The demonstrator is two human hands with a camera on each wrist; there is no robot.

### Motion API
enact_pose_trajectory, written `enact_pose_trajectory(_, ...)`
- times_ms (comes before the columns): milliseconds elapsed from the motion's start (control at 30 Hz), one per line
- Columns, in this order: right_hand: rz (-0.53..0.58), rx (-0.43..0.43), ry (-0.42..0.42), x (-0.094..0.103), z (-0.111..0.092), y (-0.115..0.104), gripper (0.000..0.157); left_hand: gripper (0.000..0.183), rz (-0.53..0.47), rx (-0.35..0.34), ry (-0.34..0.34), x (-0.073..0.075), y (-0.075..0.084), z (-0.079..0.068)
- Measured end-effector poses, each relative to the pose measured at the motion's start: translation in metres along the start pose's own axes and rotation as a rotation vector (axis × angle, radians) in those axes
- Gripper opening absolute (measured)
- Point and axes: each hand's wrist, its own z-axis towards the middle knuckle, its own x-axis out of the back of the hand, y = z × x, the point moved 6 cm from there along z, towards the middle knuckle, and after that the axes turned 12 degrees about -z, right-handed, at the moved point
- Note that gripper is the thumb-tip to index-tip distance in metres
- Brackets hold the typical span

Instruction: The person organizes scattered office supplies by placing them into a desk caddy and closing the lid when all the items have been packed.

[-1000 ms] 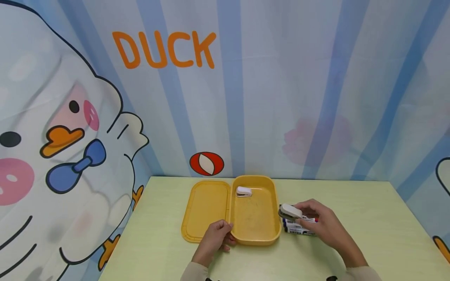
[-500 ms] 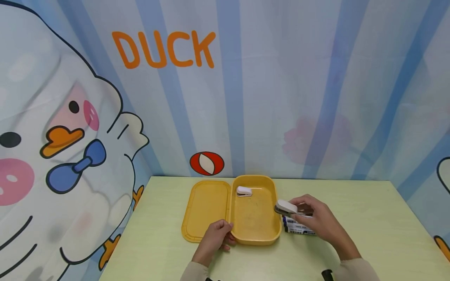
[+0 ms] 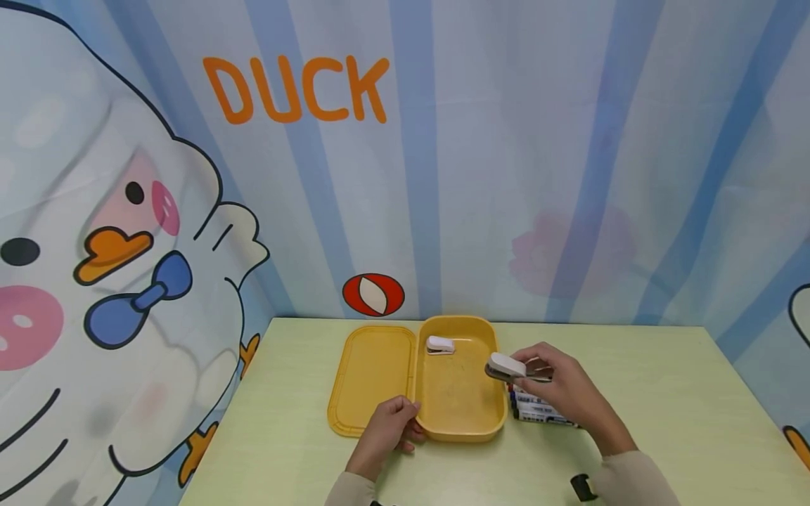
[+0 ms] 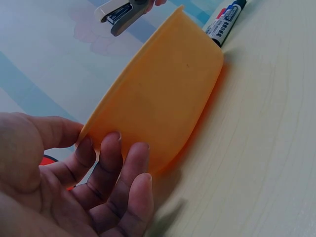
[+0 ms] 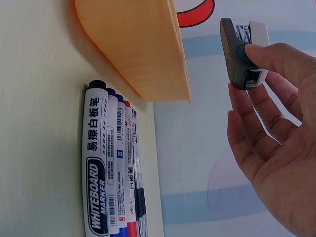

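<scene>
A white and grey stapler (image 3: 506,367) is pinched between the thumb and fingers of my right hand (image 3: 560,386), raised over the right rim of the yellow box (image 3: 462,400). The right wrist view shows the same stapler (image 5: 244,54) up close, above the table. With thumb and forefinger my left hand (image 3: 387,425) pinches the box's rim at its near left corner; the left wrist view has this hand (image 4: 94,177) against the box wall (image 4: 163,89). Inside the box, toward the back left, lies a smaller white stapler (image 3: 440,345).
The yellow lid (image 3: 373,379) lies flat left of the box. Several whiteboard markers (image 3: 541,411), partly hidden by my right hand in the head view, lie right of the box; a clear pen (image 5: 139,197) lies beside them. A duck-print curtain (image 3: 474,176) hangs behind the table.
My right hand has carried the stapler left and slightly up, from above the markers to the box's right rim. The left hand has stayed at the box corner.
</scene>
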Motion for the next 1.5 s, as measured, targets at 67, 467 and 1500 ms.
enact_pose_trajectory(67, 0.004, 0.008, -0.007, -0.001, 0.002, -0.001, 0.031, 0.031, -0.004, -0.001, -0.004, 0.000, -0.001, 0.000)
enact_pose_trajectory(467, -0.015, 0.021, -0.024, -0.007, 0.018, -0.003, 0.031, 0.031, 0.001, -0.005, -0.001, 0.000, 0.000, -0.002)
enact_pose_trajectory(1500, -0.089, 0.043, -0.151, -0.023, 0.068, -0.006, 0.034, 0.029, 0.000, 0.001, 0.006, 0.000, -0.001, 0.001)
